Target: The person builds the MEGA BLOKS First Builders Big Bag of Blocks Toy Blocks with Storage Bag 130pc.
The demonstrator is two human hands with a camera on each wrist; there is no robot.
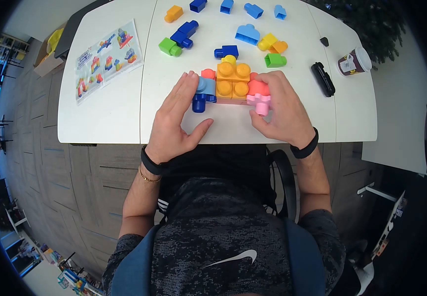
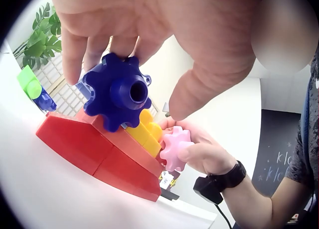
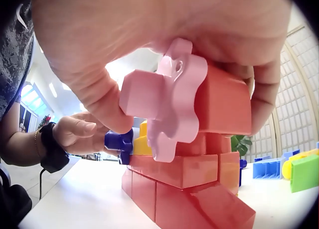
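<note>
On the table before me stands a toy-block build with a red base [image 2: 124,174], an orange-yellow block [image 1: 232,80] in the middle and a light blue block [image 1: 207,86] at its left end. A dark blue gear [image 2: 117,92] with a hollow hub faces me on that end. My left hand [image 1: 175,116] lays fairly straight fingers along the light blue block's outer side, thumb held apart. At the right end, my right hand [image 1: 287,111] grips a red block [image 3: 227,102], fingers curled behind it and thumb beside a pink gear [image 3: 172,102] on its front.
Loose blocks lie beyond the build, among them a green block [image 1: 170,47], a dark blue block [image 1: 227,52] and a light blue block [image 1: 247,34]. A picture sheet [image 1: 109,61] lies left. To the right are a black case [image 1: 323,79] and a lidded cup [image 1: 354,62].
</note>
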